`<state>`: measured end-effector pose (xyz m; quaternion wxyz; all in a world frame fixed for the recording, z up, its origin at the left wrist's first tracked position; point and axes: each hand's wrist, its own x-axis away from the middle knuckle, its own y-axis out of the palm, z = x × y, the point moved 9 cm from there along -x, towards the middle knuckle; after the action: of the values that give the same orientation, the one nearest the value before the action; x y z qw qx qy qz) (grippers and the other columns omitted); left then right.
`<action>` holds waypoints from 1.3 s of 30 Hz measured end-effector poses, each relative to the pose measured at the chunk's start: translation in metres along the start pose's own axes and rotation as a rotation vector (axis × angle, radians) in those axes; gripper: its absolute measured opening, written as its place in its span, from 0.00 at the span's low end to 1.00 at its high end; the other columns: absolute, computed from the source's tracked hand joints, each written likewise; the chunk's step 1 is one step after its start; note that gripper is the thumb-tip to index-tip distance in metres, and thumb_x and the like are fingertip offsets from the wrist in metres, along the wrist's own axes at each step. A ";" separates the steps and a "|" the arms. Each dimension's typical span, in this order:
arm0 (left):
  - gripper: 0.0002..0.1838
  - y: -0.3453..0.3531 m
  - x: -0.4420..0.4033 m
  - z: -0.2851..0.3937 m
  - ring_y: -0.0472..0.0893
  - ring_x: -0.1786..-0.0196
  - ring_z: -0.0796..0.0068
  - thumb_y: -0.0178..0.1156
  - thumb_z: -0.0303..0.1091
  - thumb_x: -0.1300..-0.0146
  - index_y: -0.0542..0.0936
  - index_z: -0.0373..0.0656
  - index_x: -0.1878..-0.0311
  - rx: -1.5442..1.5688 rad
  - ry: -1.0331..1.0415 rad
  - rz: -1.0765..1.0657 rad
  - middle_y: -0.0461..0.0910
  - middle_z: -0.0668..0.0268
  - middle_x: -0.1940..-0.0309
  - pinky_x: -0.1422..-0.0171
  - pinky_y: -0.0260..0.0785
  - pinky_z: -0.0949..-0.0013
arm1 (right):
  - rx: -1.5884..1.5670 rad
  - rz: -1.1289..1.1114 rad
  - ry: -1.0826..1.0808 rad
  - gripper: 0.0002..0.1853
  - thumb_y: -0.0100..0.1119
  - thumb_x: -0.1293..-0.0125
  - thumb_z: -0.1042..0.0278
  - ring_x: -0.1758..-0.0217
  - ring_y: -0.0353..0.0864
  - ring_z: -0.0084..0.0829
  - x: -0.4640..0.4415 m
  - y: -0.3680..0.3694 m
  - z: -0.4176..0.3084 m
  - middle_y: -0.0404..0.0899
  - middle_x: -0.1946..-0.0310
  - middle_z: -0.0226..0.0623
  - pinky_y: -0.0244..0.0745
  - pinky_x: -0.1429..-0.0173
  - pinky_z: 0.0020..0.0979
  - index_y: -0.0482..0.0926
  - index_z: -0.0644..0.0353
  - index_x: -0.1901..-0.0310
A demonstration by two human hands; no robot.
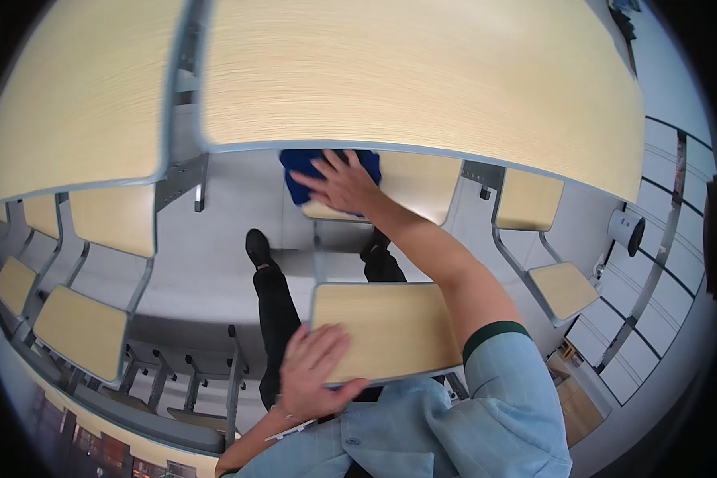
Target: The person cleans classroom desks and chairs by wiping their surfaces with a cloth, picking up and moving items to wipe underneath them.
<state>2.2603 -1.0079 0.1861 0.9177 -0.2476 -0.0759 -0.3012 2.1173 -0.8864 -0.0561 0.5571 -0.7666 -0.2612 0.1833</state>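
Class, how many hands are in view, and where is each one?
2: the right hand lies spread on the blue cloth; the left hand is at the left edge of the nearer wooden chair panel.

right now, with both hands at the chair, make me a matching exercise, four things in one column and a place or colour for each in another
Things:
1. cloth
2. left hand
3. right hand
4. left shoe

Places and colours:
a. on the cloth
b. black
c. dark blue
d. over the near chair board

Pairs: 1-c, 2-d, 3-a, 4-b
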 end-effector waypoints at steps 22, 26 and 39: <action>0.25 0.001 0.007 0.006 0.87 0.49 0.48 0.55 0.49 0.31 0.87 0.33 0.64 -0.138 -0.016 0.291 0.88 0.49 0.59 0.32 0.70 0.40 | 0.129 0.399 0.519 0.21 0.55 0.34 0.64 0.35 0.77 0.50 0.173 -0.030 0.231 0.82 0.41 0.43 0.68 0.29 0.52 0.82 0.53 0.40; 0.27 0.001 0.005 0.008 0.87 0.49 0.47 0.54 0.51 0.28 0.86 0.32 0.63 -0.139 0.007 0.287 0.88 0.49 0.59 0.32 0.70 0.39 | -0.096 0.624 1.020 0.21 0.61 0.39 0.67 0.35 0.74 0.56 0.279 -0.076 0.333 0.81 0.39 0.44 0.70 0.33 0.49 0.82 0.56 0.43; 0.30 0.001 0.001 0.009 0.85 0.46 0.42 0.51 0.53 0.28 0.84 0.28 0.59 -0.178 -0.094 0.214 0.86 0.43 0.55 0.34 0.72 0.42 | 0.261 0.479 1.061 0.26 0.59 0.32 0.55 0.33 0.71 0.53 0.390 -0.073 0.381 0.69 0.31 0.46 0.66 0.31 0.53 0.76 0.52 0.34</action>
<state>2.2622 -1.0033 0.1942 0.9144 -0.3484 -0.0652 -0.1954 2.1953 -0.3442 -0.1014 0.6445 -0.7162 0.2574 -0.0736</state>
